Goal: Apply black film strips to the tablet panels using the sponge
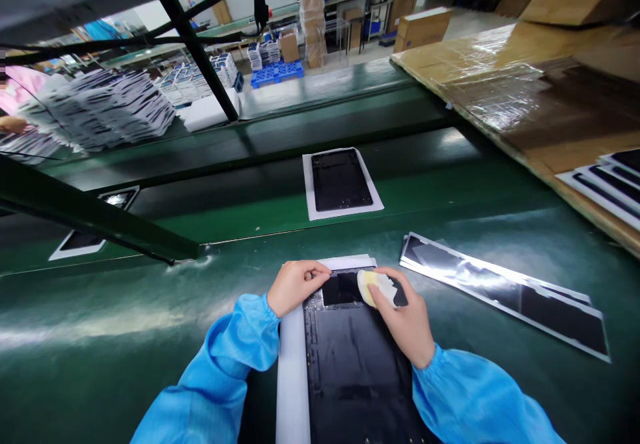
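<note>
A black flat panel (355, 357) lies on a white sheet (291, 377) on the green table right in front of me. My left hand (295, 286) rests on the panel's far left corner, fingers curled and pinching its edge. My right hand (403, 321) presses a small pale yellow pad (367, 284) onto the panel's far end. Both arms wear blue sleeves.
Another black panel on a white sheet (341, 181) lies on the dark conveyor belt ahead; a third (95, 224) sits at left behind a green frame bar (95, 221). Long black strips (505, 291) lie to my right. Stacked sheets (110, 107) and cardboard boxes (423, 27) stand beyond.
</note>
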### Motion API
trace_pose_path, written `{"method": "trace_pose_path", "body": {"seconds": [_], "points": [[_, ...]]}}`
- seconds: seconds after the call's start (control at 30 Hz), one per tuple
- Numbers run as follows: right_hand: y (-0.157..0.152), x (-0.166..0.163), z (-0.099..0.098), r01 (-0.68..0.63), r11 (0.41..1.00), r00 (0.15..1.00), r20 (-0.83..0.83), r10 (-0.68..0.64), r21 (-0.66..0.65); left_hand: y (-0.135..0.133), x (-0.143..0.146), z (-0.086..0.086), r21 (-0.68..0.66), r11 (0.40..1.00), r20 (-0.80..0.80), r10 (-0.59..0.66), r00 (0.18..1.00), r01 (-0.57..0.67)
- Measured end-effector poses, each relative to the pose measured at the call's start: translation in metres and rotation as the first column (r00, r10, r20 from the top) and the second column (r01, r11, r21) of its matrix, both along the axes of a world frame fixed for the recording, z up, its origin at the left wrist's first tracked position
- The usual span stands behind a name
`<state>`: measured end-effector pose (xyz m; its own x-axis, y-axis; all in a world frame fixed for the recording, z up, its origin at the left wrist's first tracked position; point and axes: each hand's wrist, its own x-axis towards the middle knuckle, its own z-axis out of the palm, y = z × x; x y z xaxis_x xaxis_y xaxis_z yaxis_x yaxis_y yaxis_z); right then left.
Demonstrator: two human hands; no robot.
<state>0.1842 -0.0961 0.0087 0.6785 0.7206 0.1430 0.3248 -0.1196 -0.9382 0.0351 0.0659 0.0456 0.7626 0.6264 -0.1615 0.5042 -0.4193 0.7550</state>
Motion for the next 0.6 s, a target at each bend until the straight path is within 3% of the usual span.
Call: {"method": "trace_pose_path", "body": {"seconds": [0.6], "points": [[-0.0004, -0.0013, 0.0012, -0.012, 1.0, 0.999, 0.035, 0.011, 0.011, -0.0006, 0.0008, 0.0005, 0.018, 1.0, -0.02, 0.002, 1.0, -0.002]]}}
